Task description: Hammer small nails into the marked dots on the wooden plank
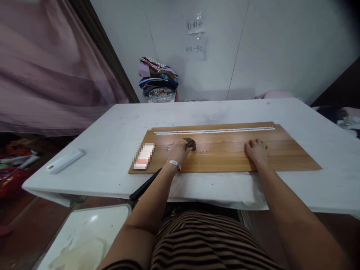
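A wooden board lies flat on the white table, with a row of small dark marks along its middle. My left hand is closed around the hammer close to its head, and the black handle runs back under my wrist past the board's front edge. The hammer head rests at the left end of the row of marks. Some loose nails lie just left of that hand. My right hand lies on the right half of the board, fingers spread and bent, with nothing visible in it.
Two white strips run along the board's back. A blurred phone-like item lies at its left end. A white cylindrical object is on the table's left. Folded cloths are stacked behind the table. A white stool stands lower left.
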The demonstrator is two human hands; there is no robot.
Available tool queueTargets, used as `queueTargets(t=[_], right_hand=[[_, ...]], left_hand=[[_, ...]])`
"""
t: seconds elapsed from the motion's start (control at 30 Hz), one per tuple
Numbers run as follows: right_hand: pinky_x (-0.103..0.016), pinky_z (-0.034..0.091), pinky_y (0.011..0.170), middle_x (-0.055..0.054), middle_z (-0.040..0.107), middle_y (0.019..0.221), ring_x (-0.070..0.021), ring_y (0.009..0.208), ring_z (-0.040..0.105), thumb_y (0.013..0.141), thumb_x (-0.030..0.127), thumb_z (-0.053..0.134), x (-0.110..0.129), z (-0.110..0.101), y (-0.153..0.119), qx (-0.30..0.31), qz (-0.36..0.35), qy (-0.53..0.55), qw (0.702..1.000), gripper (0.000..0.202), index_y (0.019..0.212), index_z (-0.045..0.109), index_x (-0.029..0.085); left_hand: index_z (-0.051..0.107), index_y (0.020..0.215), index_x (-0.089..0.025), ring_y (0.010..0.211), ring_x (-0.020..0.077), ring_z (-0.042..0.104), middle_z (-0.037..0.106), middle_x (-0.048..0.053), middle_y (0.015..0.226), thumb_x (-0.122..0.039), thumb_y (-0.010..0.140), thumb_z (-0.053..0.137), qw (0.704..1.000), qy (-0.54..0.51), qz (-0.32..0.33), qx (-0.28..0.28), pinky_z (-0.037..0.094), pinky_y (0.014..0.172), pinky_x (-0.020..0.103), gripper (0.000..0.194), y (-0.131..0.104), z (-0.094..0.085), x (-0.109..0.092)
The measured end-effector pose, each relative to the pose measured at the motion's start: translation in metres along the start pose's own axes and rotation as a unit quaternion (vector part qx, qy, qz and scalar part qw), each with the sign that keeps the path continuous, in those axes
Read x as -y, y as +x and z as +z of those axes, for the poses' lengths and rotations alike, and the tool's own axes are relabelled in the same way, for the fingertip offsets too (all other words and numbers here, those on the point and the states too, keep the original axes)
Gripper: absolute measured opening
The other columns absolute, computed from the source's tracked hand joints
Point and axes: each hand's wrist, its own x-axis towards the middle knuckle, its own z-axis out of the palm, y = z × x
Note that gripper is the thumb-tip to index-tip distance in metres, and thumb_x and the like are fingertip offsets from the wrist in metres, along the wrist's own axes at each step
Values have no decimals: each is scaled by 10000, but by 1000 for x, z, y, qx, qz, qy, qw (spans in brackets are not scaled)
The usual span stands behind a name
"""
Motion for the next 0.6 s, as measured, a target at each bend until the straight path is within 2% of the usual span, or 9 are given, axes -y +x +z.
queueTargets(t=[0.13,0.3,0.43,0.6], right_hand=[[-606,420,1147,-271,690,1477,-411,1384,540,1093,381,346,1,-1,-1,-7,-1,5,1000,558,1298,799,130],[-601,416,1147,-280,673,1499,-409,1372,538,1093,387,338,2,-2,-2,-7,3,4,1000,571,1298,797,117],[-576,417,1152,-258,681,1482,-389,1377,542,1097,379,345,1,-3,-1,2,7,-5,1000,550,1301,796,137],[-578,421,1148,-266,670,1506,-389,1379,543,1105,390,330,2,-3,-2,3,5,-10,1000,569,1325,783,125]], left_hand=[[821,1232,-186,1302,299,746,821,158,1341,-390,1112,585,1000,-2,-1,-1,559,1061,347,334,-1,-5,-1],[797,1301,-151,1281,311,758,813,188,1355,-389,1128,553,1000,-10,-20,10,567,1032,351,382,0,-10,-3],[819,1218,-165,1339,306,731,817,169,1341,-365,1109,611,1000,-10,-3,-1,547,1084,339,308,-1,-6,-3],[828,1172,-183,1306,296,745,828,155,1304,-342,1103,623,1000,-17,-4,-2,553,1079,335,269,-1,-3,-2]])
